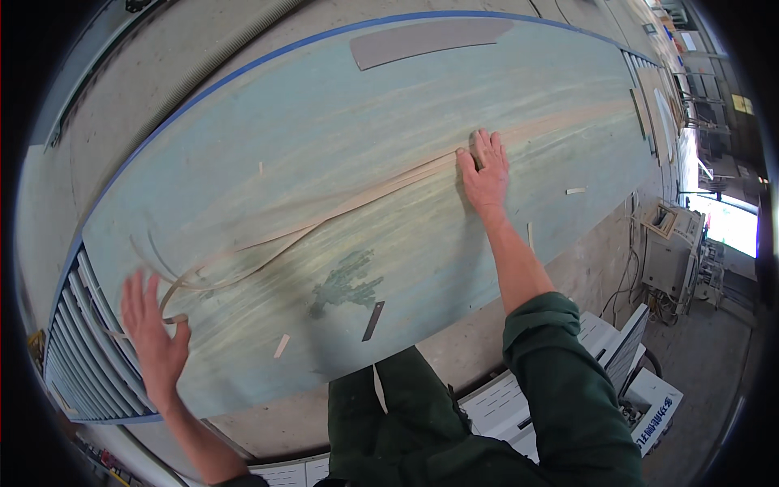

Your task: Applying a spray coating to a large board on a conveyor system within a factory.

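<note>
Several long, thin tan strips (324,217) run diagonally across the pale green tabletop (454,268), their left ends curling up and partly blurred. My right hand (487,172) lies on the strips near the middle of the table, fingers stretched out and palm down. Over the left end of the table is my left hand (154,333), its fingers spread and slightly smeared by motion. A curled strip end passes close by its thumb; I see no clear grip on it. Nearer to me lies a short dark flat piece with small holes (372,321).
A long grey-brown sheet (430,45) lies along the far edge. Short pale offcuts (281,346) are scattered about. Metal rollers (89,325) border the table's left end. A ribbed hose (203,69) runs beyond the blue rim. To the right stand a grey machine (672,243) and cables.
</note>
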Demonstrator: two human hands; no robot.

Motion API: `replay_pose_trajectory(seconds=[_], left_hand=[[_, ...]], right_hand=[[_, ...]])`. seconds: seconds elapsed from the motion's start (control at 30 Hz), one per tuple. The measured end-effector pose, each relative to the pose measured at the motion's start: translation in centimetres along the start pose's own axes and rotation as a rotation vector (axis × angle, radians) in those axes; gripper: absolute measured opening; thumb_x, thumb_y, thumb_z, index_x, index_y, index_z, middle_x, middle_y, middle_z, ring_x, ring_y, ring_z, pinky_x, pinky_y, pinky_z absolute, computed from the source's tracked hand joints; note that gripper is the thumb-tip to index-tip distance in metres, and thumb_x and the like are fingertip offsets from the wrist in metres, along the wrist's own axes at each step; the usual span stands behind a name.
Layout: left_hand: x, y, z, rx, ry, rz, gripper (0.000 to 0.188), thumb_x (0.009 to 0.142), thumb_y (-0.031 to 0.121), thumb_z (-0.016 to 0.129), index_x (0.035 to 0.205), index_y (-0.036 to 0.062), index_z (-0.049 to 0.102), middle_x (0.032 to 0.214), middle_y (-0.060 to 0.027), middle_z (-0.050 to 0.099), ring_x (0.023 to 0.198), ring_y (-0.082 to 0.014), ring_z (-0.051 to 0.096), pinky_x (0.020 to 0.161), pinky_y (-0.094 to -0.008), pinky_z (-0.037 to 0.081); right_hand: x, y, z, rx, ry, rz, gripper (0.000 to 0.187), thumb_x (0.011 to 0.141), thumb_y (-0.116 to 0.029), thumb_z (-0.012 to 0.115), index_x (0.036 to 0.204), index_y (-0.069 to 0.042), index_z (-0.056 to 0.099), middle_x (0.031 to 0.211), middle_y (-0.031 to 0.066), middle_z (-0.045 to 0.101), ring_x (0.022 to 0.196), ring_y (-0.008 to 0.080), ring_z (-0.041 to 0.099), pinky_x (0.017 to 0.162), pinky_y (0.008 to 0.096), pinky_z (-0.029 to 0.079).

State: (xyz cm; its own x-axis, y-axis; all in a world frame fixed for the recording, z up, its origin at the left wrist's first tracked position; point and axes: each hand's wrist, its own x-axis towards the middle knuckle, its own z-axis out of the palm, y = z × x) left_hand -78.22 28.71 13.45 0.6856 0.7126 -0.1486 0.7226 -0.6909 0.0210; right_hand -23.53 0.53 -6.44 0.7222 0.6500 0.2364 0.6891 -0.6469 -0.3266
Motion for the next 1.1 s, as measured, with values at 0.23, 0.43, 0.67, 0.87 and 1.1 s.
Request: replay_pose_trajectory(seconds=[0.23,0.43,0.67,0.87,1.1], left_hand=[[10.8,22.3,-0.4,-0.652,-0.163,0.527,0.058,0.078,0.018,0.076,0.133,0.0043,0.062,0.137,-0.0144,0.062,0.126,-0.0355,0.055,0.105,-0.0468,0.042],[13.8,29.2,9.6,-0.342,0.262,0.262,0.018,0.080,0.019,0.076,0.092,0.0071,0.069,0.090,-0.0079,0.064,0.092,-0.0319,0.062,0.083,-0.0464,0.046],[12.5,28.2,11.5,-0.328,0.278,0.248,0.012,0.077,0.015,0.075,0.087,0.0101,0.069,0.089,-0.0058,0.063,0.091,-0.0298,0.061,0.077,-0.0437,0.047],[10.9,31.2,5.9,-0.685,-0.199,0.139,0.028,0.090,0.025,0.078,0.078,0.0036,0.065,0.064,-0.0121,0.058,0.057,-0.0307,0.054,0.055,-0.0418,0.043],[8.7,31.3,4.8,-1.114,-0.226,-0.084,0.047,0.096,0.031,0.076,0.068,0.0006,0.054,0.054,-0.0094,0.039,0.052,-0.0196,0.032,0.048,-0.0354,0.034]], right_hand=[[0.0,0.1,-0.4,0.035,0.002,0.029,0.051,0.099,-0.036,0.070,0.142,-0.008,0.067,0.156,0.0118,0.057,0.154,0.0338,0.040,0.128,0.0467,0.027],[0.2,0.2,-0.3,0.030,0.032,-0.018,0.050,0.099,-0.035,0.069,0.141,-0.009,0.067,0.155,0.0119,0.058,0.152,0.0342,0.043,0.127,0.0478,0.028],[0.1,0.6,0.1,0.033,0.079,-0.004,0.046,0.098,-0.034,0.070,0.137,-0.009,0.070,0.152,0.0115,0.061,0.150,0.0350,0.046,0.126,0.0482,0.029],[0.3,0.5,0.0,0.046,0.066,0.010,0.044,0.099,-0.032,0.068,0.137,-0.010,0.071,0.151,0.0110,0.062,0.150,0.0344,0.046,0.126,0.0479,0.029],[0.1,0.6,-0.4,0.097,0.039,-0.003,0.042,0.102,-0.031,0.063,0.139,-0.011,0.070,0.153,0.0100,0.061,0.151,0.0332,0.045,0.127,0.0474,0.027]])
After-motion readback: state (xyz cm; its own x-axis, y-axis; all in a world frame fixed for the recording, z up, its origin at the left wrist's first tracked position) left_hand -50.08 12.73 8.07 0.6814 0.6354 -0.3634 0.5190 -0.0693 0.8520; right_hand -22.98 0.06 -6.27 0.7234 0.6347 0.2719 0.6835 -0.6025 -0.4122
